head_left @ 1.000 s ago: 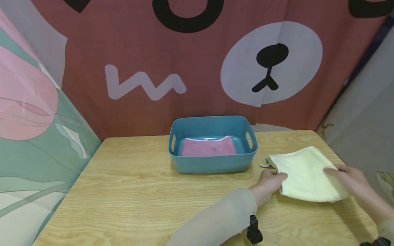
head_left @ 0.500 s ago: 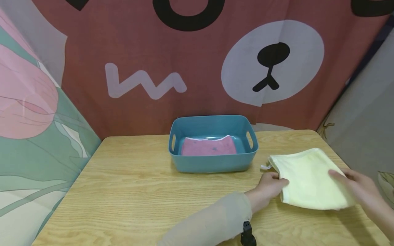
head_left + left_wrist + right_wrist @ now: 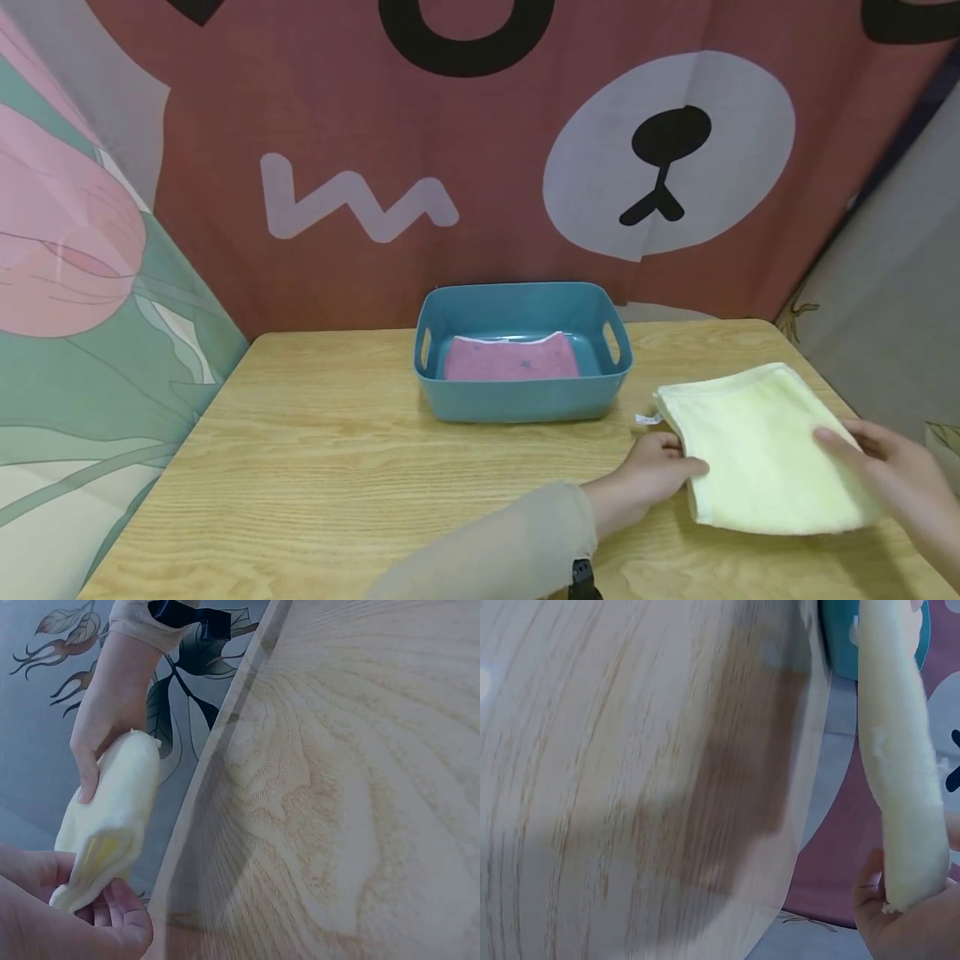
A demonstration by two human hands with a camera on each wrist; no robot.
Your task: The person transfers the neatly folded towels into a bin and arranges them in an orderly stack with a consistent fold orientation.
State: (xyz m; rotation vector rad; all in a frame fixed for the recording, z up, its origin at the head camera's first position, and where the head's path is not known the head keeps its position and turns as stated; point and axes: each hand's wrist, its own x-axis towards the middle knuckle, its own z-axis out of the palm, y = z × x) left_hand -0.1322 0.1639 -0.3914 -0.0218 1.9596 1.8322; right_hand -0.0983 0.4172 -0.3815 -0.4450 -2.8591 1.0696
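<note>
Between my two hands a folded pale yellow towel (image 3: 765, 458) is held up over the right side of the table. My left hand (image 3: 656, 475) pinches its left edge, thumb on top and fingers underneath; a small white tag (image 3: 648, 419) sticks out just beyond. On the opposite edge my right hand (image 3: 892, 467) grips the towel with the thumb on its upper face. The left wrist view shows the towel's (image 3: 112, 795) open folded end near the left hand. In the right wrist view the towel (image 3: 904, 750) appears edge-on, above its shadow.
A blue basket (image 3: 525, 402) with cut-out handles stands at the table's back, left of the towel. Inside it lies a folded pink cloth (image 3: 510, 360). The wooden table (image 3: 315, 467) meets a printed curtain (image 3: 360, 275) behind and fabric at both sides.
Both hands have drawn the towel slightly toward the front and right, still gripping its two edges. The basket and pink cloth have stayed in place.
</note>
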